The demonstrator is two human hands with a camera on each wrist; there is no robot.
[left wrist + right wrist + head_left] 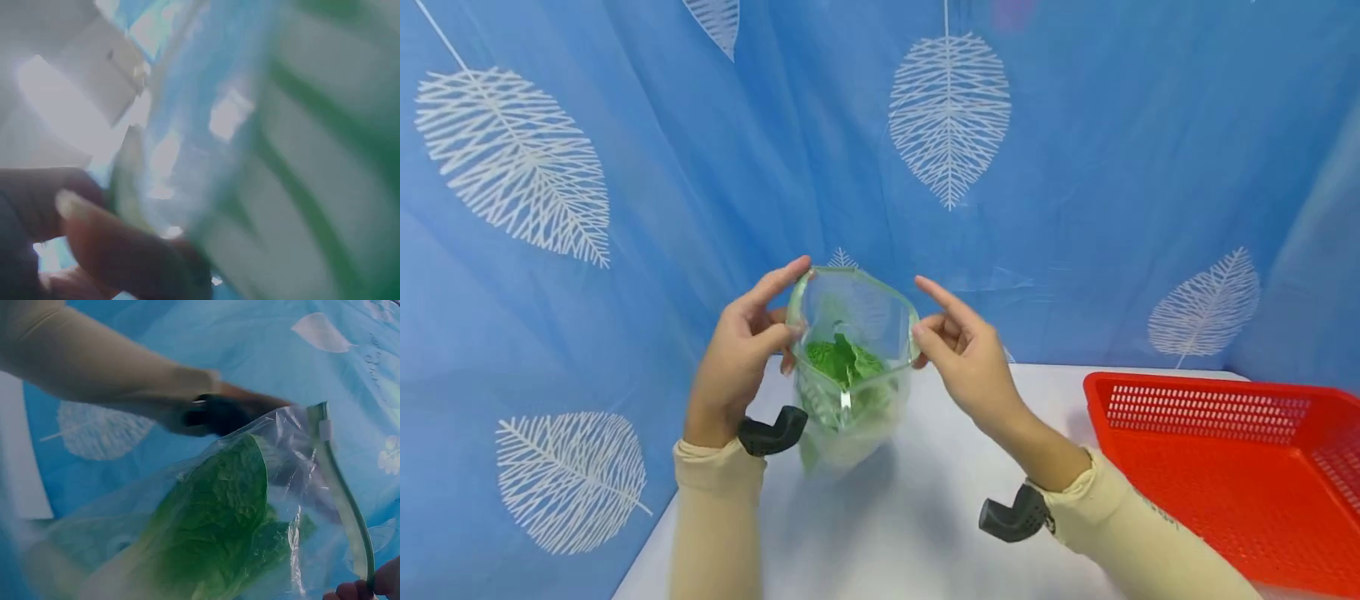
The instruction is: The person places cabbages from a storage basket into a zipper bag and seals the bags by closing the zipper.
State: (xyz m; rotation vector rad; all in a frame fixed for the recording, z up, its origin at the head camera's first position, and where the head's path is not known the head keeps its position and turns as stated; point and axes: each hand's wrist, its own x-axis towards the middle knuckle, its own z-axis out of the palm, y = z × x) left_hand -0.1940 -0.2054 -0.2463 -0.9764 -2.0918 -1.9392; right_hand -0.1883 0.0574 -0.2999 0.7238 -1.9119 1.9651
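Note:
A clear zip bag [868,417] with a green-edged mouth hangs open over the white table. Inside it are green leafy vegetables [844,360], whose broad leaf and pale stem show through the plastic in the right wrist view. My left hand [733,354] pinches the left side of the bag's mouth between thumb and fingers. On the opposite side, my right hand [966,358] pinches the rim, its index finger pointing up and away from the plastic. A small pale slider [325,430] sits on the green zip strip. The left wrist view is blurred by the nearby bag.
At the right on the white table [880,550] stands a red plastic basket [1232,483] with perforated walls. A blue curtain [820,125] with white leaf prints hangs behind and along the left side.

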